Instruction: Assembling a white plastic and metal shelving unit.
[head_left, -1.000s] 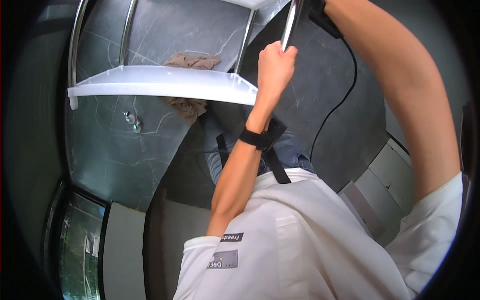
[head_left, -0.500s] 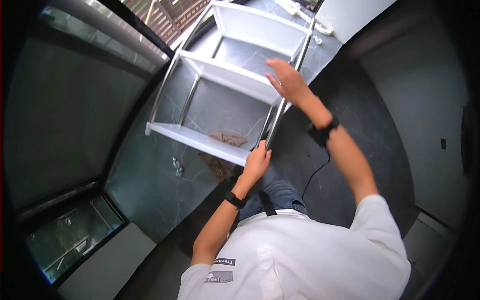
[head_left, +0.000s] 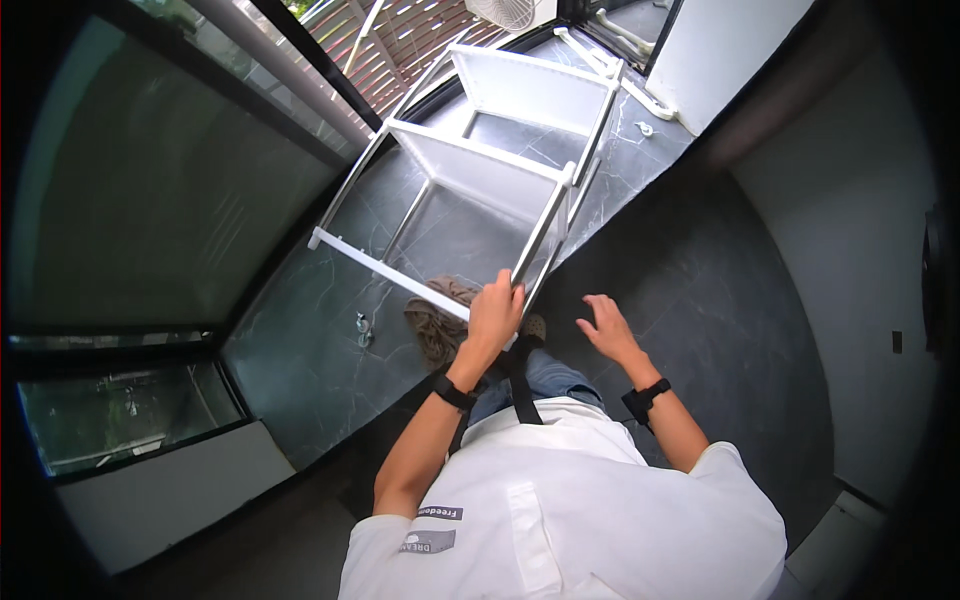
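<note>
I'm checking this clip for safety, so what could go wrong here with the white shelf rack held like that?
Only the left hand grips the white shelf rack at its corner post; the right hand is open and off it, so the rack may tip or twist away. The brown cloth lies on the dark floor right under the rack's near end and by the feet, so it might catch or cause a slip.

Single head cam, fisheye, looks steeply down from above; white shelf rack (head_left: 500, 170) upper centre, torso at bottom edge, close.
</note>
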